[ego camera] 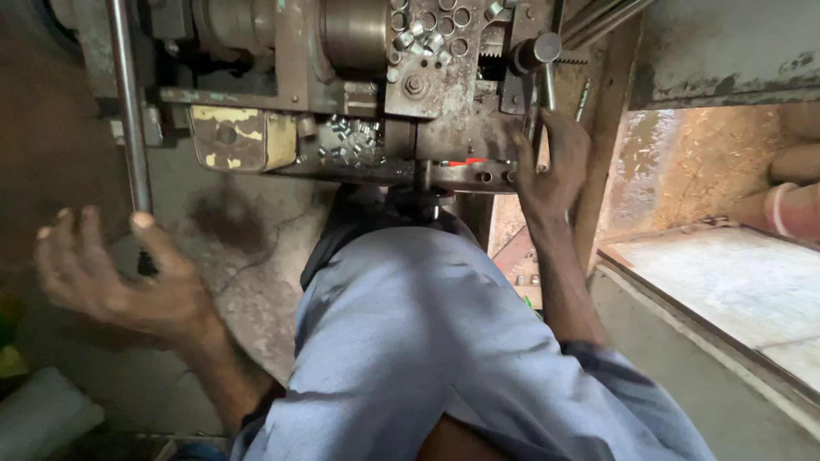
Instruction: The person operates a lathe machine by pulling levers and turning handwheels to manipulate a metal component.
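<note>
Item: worn metal press machine (427, 94), rusty, across the twelve o'clock band of my view, with small metal rings (427, 30) heaped loose on its upper plate and more ring blanks (352, 143) in a tray at about eleven o'clock of the die area. Right hand (551, 166): at one o'clock, fingers curled round the lower end of the vertical lever handle (545, 102), gripping it, the palm close beside the slotted work plate (465, 175) with its red mark. Left hand (115, 273): at nine o'clock, open, fingers spread, holding nothing, just beside the long steel rod (128, 111) but I cannot tell whether it touches it. Blue-clad knee (410, 341): at six o'clock, directly under the machine. Risks, as I judge them: the right fingertips sit near the work plate, so a pull on the lever could nip them if they stray inward; the loose rings could shake off the upper plate and fall into the mechanism or onto the knee; the free left hand, unanchored, could drift against the rod should it move; a worn, greasy lever could slip in the grip.
</note>
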